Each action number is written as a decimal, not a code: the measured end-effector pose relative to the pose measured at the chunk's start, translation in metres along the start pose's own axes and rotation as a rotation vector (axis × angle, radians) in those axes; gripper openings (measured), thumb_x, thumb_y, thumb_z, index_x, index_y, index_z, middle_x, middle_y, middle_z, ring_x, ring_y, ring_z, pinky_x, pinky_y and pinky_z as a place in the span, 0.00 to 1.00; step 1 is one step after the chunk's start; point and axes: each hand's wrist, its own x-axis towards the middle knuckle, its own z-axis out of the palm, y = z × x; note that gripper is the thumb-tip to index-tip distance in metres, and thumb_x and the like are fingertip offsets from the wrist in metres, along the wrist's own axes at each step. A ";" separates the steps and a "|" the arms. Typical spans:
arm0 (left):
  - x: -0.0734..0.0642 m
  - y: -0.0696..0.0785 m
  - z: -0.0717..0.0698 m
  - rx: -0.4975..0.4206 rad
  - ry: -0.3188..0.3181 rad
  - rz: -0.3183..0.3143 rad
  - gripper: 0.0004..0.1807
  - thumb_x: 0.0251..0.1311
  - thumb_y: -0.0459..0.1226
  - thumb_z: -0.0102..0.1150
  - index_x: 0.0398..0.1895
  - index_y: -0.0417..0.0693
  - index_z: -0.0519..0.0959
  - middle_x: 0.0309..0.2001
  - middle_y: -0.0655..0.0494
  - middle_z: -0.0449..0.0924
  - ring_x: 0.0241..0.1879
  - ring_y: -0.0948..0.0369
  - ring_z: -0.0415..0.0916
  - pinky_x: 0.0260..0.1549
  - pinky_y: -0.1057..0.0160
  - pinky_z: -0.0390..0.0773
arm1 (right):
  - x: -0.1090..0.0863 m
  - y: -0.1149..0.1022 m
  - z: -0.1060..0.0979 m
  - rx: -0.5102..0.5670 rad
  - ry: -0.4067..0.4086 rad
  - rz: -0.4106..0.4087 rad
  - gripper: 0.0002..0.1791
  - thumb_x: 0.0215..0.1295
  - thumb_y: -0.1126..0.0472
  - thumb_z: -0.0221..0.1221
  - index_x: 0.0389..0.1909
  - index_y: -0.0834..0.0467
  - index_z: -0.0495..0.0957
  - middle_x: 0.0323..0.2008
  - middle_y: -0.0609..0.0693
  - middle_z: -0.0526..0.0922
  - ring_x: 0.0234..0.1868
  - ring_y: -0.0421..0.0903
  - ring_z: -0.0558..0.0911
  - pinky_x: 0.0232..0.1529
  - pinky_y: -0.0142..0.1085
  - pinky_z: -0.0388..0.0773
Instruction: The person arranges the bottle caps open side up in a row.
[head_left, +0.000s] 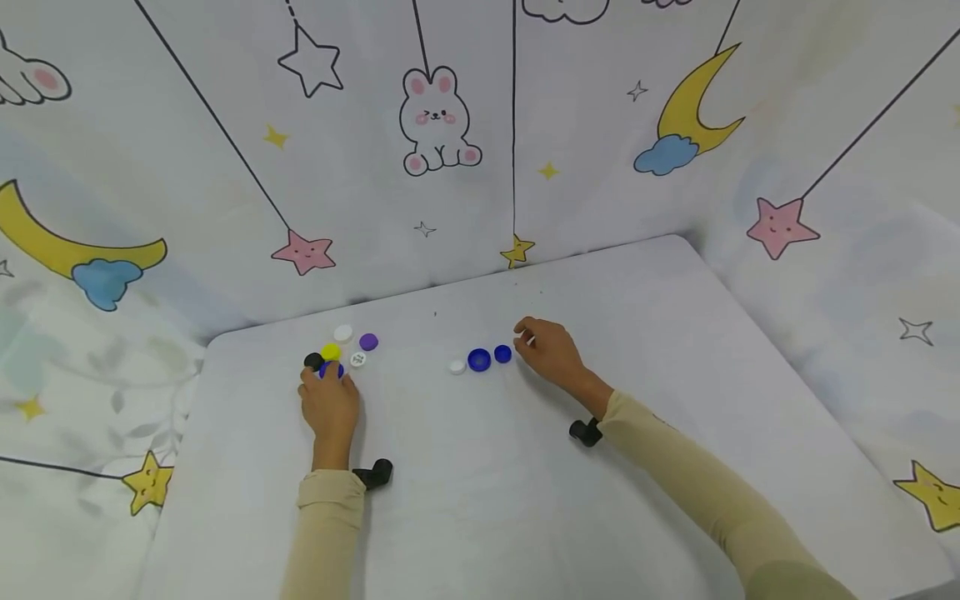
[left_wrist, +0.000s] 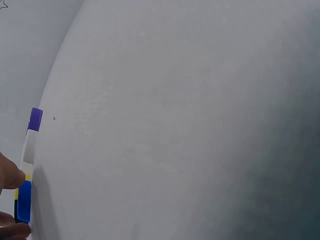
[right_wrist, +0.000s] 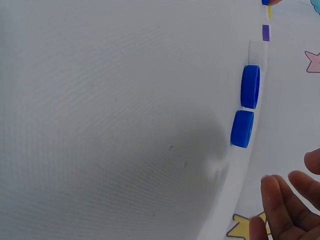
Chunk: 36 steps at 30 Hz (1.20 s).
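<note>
"Starting nearest, what's there?"

"Two beige sleeves (head_left: 326,533) with two black wrist cameras (head_left: 379,472), lower frame."

"And the grips?"

"Left of centre, the left hand (head_left: 331,410) pinches a blue cap (left_wrist: 24,201), partly covering it. Near centre, the right hand (head_left: 551,352) is empty, fingers loosely bent."

"How many caps?"

"Nine, on a white table (head_left: 465,492). Mid-frame row: one small white cap (head_left: 457,367), a large blue cap (head_left: 479,360), a small blue cap (head_left: 502,354). Six cluster left: the pinched one, a black cap (head_left: 313,360), yellow cap (head_left: 331,351), marked white cap (head_left: 357,360) (marks too small to read), purple cap (head_left: 368,342), plain white cap (head_left: 342,333)."

"Beyond?"

"Printed backdrop (head_left: 585,208) up top: one rabbit (head_left: 435,121)."
</note>
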 end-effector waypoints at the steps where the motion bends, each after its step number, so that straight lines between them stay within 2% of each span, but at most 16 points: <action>1: 0.000 0.000 0.000 0.007 -0.009 -0.002 0.19 0.67 0.35 0.51 0.59 0.36 0.74 0.64 0.23 0.59 0.53 0.29 0.67 0.42 0.35 0.73 | 0.000 0.000 0.000 0.004 0.002 -0.003 0.13 0.67 0.60 0.59 0.48 0.61 0.80 0.38 0.54 0.86 0.37 0.48 0.83 0.39 0.42 0.82; 8: 0.003 0.004 -0.002 0.081 -0.069 -0.004 0.19 0.68 0.34 0.50 0.58 0.34 0.73 0.64 0.26 0.62 0.51 0.31 0.69 0.43 0.36 0.74 | 0.000 0.001 0.001 0.011 0.013 -0.054 0.11 0.67 0.61 0.59 0.46 0.61 0.81 0.37 0.53 0.86 0.37 0.47 0.83 0.38 0.40 0.81; 12: 0.007 0.006 -0.002 0.087 -0.050 -0.014 0.16 0.68 0.33 0.50 0.53 0.32 0.76 0.59 0.24 0.66 0.49 0.31 0.70 0.43 0.36 0.74 | 0.000 0.000 0.003 0.017 0.011 -0.074 0.09 0.67 0.61 0.59 0.43 0.60 0.81 0.37 0.52 0.86 0.36 0.46 0.82 0.37 0.39 0.81; 16: 0.012 0.008 -0.001 0.068 -0.015 -0.012 0.14 0.67 0.32 0.52 0.48 0.28 0.78 0.53 0.20 0.66 0.49 0.29 0.68 0.47 0.37 0.70 | -0.002 0.000 0.003 0.032 0.007 -0.077 0.07 0.67 0.61 0.59 0.42 0.59 0.82 0.37 0.52 0.86 0.35 0.45 0.82 0.36 0.38 0.81; 23: 0.017 0.012 0.001 0.091 -0.038 -0.034 0.15 0.68 0.33 0.53 0.50 0.29 0.76 0.52 0.19 0.67 0.49 0.28 0.67 0.50 0.38 0.68 | -0.005 0.000 0.002 0.040 -0.013 -0.059 0.08 0.67 0.62 0.59 0.43 0.60 0.82 0.39 0.52 0.86 0.37 0.46 0.82 0.38 0.38 0.80; 27: 0.018 0.014 0.002 0.102 -0.056 -0.048 0.15 0.67 0.33 0.54 0.52 0.31 0.76 0.51 0.21 0.70 0.49 0.30 0.69 0.48 0.38 0.71 | -0.005 0.002 0.002 0.028 -0.020 -0.052 0.08 0.67 0.62 0.59 0.44 0.60 0.82 0.39 0.52 0.86 0.37 0.46 0.82 0.38 0.38 0.80; 33: 0.022 0.013 -0.001 0.166 -0.068 -0.038 0.14 0.65 0.33 0.57 0.49 0.33 0.76 0.44 0.25 0.76 0.45 0.32 0.73 0.42 0.39 0.75 | -0.007 0.003 0.002 0.032 -0.021 -0.055 0.07 0.67 0.62 0.59 0.43 0.59 0.82 0.38 0.52 0.85 0.36 0.46 0.82 0.37 0.38 0.80; 36: 0.024 0.011 -0.003 0.167 -0.073 -0.024 0.14 0.64 0.33 0.58 0.49 0.32 0.76 0.43 0.25 0.77 0.44 0.32 0.74 0.39 0.38 0.75 | -0.007 0.003 0.001 0.035 -0.025 -0.062 0.08 0.67 0.62 0.59 0.43 0.59 0.82 0.39 0.52 0.85 0.37 0.46 0.82 0.38 0.38 0.81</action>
